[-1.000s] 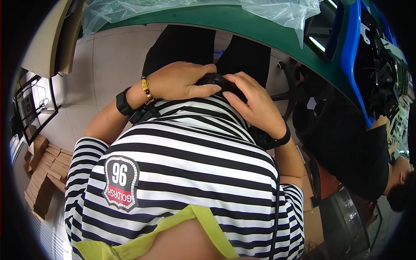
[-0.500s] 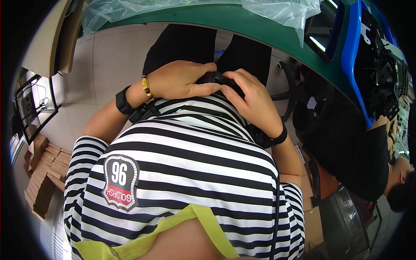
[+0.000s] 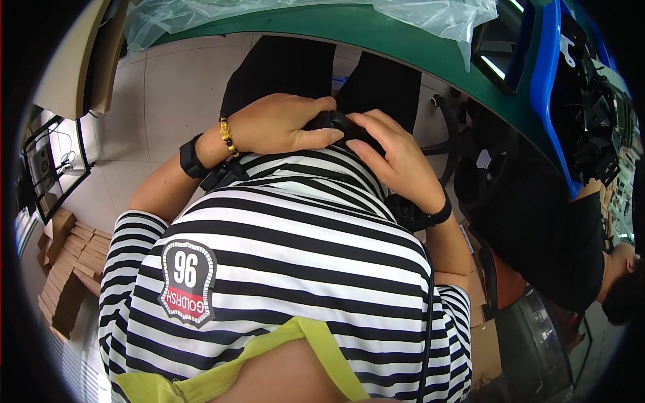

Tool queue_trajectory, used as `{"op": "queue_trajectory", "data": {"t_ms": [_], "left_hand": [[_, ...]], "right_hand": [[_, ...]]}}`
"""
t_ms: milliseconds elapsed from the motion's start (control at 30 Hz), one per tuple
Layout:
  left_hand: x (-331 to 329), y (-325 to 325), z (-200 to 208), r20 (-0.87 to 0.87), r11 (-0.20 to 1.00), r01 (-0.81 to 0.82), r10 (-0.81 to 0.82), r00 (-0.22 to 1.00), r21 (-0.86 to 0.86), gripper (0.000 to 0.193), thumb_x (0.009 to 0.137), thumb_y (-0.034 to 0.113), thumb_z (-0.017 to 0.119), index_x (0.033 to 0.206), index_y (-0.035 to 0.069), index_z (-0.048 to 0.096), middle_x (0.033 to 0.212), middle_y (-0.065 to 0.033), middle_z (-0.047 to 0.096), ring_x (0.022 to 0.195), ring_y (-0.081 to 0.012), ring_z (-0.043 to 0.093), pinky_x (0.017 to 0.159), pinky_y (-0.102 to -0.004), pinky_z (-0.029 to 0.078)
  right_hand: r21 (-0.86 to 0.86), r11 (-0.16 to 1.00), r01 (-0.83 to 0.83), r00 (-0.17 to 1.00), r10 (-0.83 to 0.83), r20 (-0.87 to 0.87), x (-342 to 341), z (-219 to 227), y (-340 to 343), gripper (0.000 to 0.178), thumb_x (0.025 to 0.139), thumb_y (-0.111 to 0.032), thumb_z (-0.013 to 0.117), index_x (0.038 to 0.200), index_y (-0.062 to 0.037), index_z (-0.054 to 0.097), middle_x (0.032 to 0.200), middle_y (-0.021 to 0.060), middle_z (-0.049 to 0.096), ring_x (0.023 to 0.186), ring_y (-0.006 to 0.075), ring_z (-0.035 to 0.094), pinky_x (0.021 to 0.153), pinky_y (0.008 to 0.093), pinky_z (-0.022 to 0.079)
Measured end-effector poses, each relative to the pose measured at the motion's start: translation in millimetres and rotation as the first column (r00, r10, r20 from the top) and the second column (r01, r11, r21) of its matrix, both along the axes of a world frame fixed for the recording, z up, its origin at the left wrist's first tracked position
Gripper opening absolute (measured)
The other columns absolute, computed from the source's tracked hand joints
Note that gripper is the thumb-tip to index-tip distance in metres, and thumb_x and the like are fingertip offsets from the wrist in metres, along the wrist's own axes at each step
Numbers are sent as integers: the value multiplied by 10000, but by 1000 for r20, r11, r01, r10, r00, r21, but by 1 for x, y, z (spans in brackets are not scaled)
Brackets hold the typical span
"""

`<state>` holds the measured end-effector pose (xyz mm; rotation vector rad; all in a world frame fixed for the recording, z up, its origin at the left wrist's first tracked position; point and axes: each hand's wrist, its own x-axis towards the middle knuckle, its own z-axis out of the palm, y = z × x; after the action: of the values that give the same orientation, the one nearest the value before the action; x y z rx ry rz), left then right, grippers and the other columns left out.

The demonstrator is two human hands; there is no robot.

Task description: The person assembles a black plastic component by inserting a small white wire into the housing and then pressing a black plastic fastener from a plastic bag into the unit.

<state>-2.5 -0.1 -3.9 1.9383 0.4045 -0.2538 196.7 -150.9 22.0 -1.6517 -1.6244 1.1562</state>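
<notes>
Student: Where is the black rounded object [image 3: 334, 123]?

Instructor: At the wearer's waist, just outside the near edge of the green worktop [image 3: 282, 23]; its exact kind cannot be told.

Student: And the 2 hands?

Instructor: The left hand [image 3: 272, 127] is curled around the object, its thumb extended along the body side. The right hand [image 3: 398, 156] is bent, thumb and index finger parted, fingertips at the object's right end; whether it grips cannot be told.

Student: What does the worktop carry?

Instructor: A clear plastic sheet [image 3: 440, 23] spreads across it. Toward the right end stands a blue tray [image 3: 546, 114] with black parts [image 3: 591, 121], beside a dark framed panel [image 3: 500, 50].

Student: And on the wearer?

Instructor: A gold-and-black beaded bracelet [image 3: 226, 138] at the left wrist and a black-and-white striped shirt [image 3: 295, 232].
</notes>
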Motion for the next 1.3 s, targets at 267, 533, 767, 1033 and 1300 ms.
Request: {"op": "queue_trajectory", "data": {"t_ms": [267, 533, 767, 1033, 1300], "left_hand": [[5, -1, 4, -63, 999, 19, -21, 998, -44, 663, 972, 601, 509, 1231, -1, 602, 805, -195, 690, 768, -343, 682, 693, -406, 527], [5, -3, 2, -63, 999, 22, -24, 998, -25, 669, 971, 605, 505, 1234, -3, 600, 812, -198, 690, 778, -346, 684, 698, -409, 529], [9, 0, 8, -111, 998, 22, -28, 993, -57, 503, 981, 487, 544, 1164, 20, 581, 813, -195, 654, 756, -369, 643, 680, -434, 486], [9, 3, 7, -116, 998, 15, -22, 993, -58, 552, 979, 519, 534, 1179, 8, 589, 816, -204, 666, 762, -364, 657, 681, -427, 501], [3, 4, 1, -46, 999, 10, -12, 999, -30, 508, 979, 484, 548, 1160, 11, 584, 819, -203, 657, 755, -372, 649, 674, -432, 492]], "right_hand": [[-42, 999, -9, 999, 11, 42, 0, 6, -1, 302, 978, -181, 616, 1187, 37, 603, 1049, 130, 618, 945, 297, 633, 818, 363, 504], [-36, 999, -23, 995, 27, 94, -2, 3, 1, 301, 980, -174, 612, 1196, 34, 594, 1058, 136, 615, 948, 308, 628, 817, 365, 499], [-5, 1000, -3, 993, 4, 117, -6, -1, -1, 291, 983, -166, 599, 1197, 31, 589, 1056, 139, 611, 957, 321, 617, 827, 379, 490], [0, 1000, -2, 993, 2, 118, -6, -1, 2, 289, 979, -172, 601, 1190, 25, 587, 1054, 142, 610, 938, 325, 610, 824, 387, 485], [-53, 999, 1, 999, 2, 45, -4, -1, 4, 295, 974, -185, 610, 1181, 24, 590, 1045, 139, 611, 931, 326, 612, 816, 393, 487]]}}
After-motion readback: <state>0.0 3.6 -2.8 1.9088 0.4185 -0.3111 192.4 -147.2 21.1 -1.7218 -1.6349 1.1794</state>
